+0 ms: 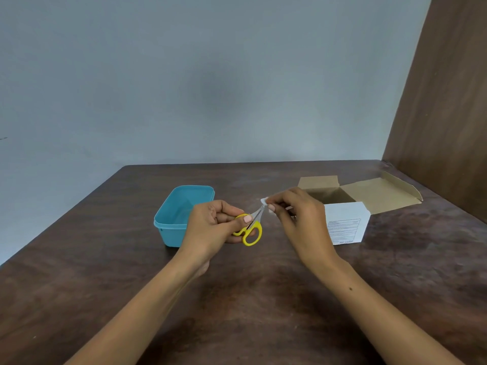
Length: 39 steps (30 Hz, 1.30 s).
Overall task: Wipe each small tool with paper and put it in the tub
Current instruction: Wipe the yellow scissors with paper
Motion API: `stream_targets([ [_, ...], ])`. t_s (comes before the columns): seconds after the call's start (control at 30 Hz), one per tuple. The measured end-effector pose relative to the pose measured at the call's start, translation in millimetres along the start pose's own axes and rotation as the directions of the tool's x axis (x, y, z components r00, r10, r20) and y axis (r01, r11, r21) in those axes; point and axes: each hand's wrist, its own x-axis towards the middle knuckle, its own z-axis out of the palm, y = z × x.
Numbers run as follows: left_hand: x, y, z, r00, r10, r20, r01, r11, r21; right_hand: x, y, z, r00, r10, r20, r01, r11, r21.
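My left hand (213, 227) grips small scissors (251, 227) by their yellow handles, holding them above the table with the metal blades pointing up and to the right. My right hand (297, 214) pinches a small white piece of paper (264, 200) around the blade tips. The blue plastic tub (171, 219) stands on the table just left of my left hand, which hides its right side. The part of its inside that shows holds nothing.
An open cardboard box (345, 222) with a white printed front stands right of my right hand, its flaps (379, 191) spread toward the back. A brown wooden panel (442, 101) rises along the table's right edge. The dark wooden table (237, 299) meets a grey wall.
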Motion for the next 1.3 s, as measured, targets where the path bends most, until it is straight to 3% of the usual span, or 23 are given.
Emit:
stream_targets([
  [0.2, -0.4, 0.4, -0.5, 1.0, -0.002, 0.001, 0.002, 1.0, 0.012, -0.7, -0.3, 0.2, 0.999, -0.045, 0.011, 0.045, 0.999, -0.004],
  [0.43, -3.7, 1.6, -1.0, 0.989, -0.072, 0.129, 0.07, 0.997, 0.024, -0.9, 0.3, 2.0, 0.997, -0.071, 0.016, 0.071, 0.997, -0.028],
  [0.7, 0.5, 3.4, -3.0, 0.994, -0.081, 0.077, 0.076, 0.995, 0.066, 0.5, -4.7, -3.4, 0.991, -0.13, -0.016, 0.129, 0.991, -0.015],
  [0.87, -0.3, 2.9, -1.7, 0.996, -0.06, 0.068, 0.052, 0.992, 0.116, -3.1, -7.9, 1.4, 0.985, -0.156, 0.067, 0.16, 0.986, -0.048],
  [1.3, -0.4, 3.0, -4.2, 0.989, 0.054, 0.14, -0.083, 0.975, 0.206, -2.9, -7.9, -0.9, 0.989, -0.14, 0.048, 0.146, 0.975, -0.168],
])
